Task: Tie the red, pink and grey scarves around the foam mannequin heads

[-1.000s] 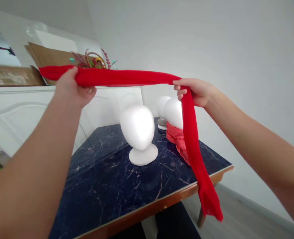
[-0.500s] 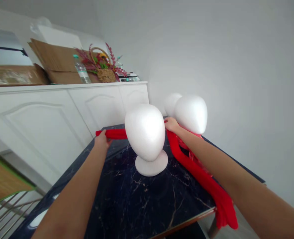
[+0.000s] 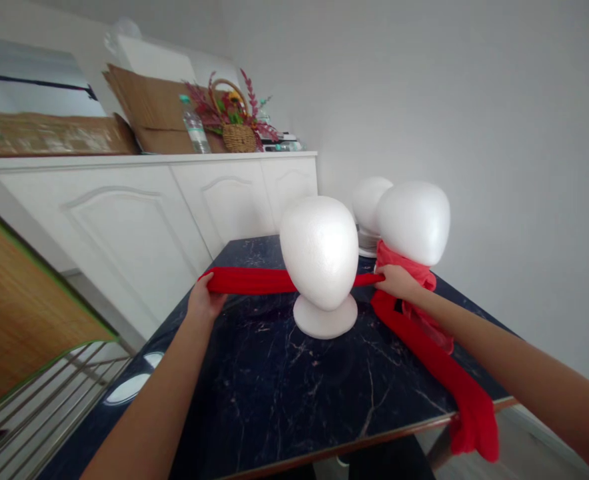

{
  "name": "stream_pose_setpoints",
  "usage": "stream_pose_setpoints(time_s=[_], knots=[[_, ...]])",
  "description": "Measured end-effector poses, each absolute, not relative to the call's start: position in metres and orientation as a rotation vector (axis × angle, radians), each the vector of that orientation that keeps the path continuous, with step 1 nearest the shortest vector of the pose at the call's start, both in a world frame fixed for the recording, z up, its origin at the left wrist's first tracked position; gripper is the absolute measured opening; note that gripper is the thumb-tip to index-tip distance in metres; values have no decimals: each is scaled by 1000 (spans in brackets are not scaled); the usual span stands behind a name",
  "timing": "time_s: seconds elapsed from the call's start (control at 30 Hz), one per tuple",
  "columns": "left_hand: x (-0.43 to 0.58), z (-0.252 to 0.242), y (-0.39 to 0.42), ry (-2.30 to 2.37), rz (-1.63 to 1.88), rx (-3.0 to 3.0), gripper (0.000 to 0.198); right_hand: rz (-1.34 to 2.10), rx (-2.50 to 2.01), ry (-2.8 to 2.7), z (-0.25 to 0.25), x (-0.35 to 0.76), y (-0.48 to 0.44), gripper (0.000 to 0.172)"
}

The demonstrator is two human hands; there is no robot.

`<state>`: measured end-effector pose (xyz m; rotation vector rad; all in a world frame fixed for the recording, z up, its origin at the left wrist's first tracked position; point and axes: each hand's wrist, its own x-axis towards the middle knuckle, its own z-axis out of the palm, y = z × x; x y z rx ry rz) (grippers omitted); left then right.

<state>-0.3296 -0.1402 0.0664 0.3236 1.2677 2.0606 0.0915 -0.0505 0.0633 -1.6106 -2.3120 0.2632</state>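
A white foam mannequin head stands upright on its round base near the middle of the dark table. Behind its neck a red scarf is stretched between my two hands. My left hand is closed on the scarf near its left end. To the right of the head, my right hand pinches the scarf. From there the long part of the scarf runs over the table toward me, and its end hangs off the front edge. The stretch directly behind the head is hidden.
At the right, another white mannequin head wears a coral scarf; a third white head stands behind it. White cabinets carry cardboard boxes, a bottle and a flower basket. A wooden chair-like panel is left.
Both hands have come nearer to me, and the right one has lowered. The scarf is now drawn straighter and shows on both sides of the head. The camera view has shifted left.
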Motion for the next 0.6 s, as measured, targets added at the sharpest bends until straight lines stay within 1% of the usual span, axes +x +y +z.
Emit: stream_pose_setpoints(time_s=[0.03, 0.1, 0.2, 0.3, 0.4, 0.5, 0.53, 0.6], knots=[[-335, 66, -146, 1268, 2065, 369, 12, 278, -1602, -2286, 63, 95, -51, 18], [-345, 65, -159, 1298, 2062, 457, 13, 336, -1584, -2235, 64, 100, -51, 25], [-352, 59, -175, 1412, 1988, 612, 12, 598, -1525, -2127, 66, 104, -49, 33], [-344, 48, -185, 1554, 1794, 810, 18, 777, -1460, -2137, 72, 105, -45, 29], [-323, 36, -188, 1618, 1548, 1059, 33, 708, -1430, -2342, 80, 103, -43, 23], [-302, 28, -186, 1752, 1183, 1645, 53, 616, -1387, -2493, 87, 100, -46, 14], [-298, 28, -185, 1810, 1042, 1854, 55, 587, -1380, -2525, 88, 99, -48, 11], [-293, 30, -181, 1897, 820, 2136, 51, 535, -1380, -2570, 89, 98, -52, 10]])
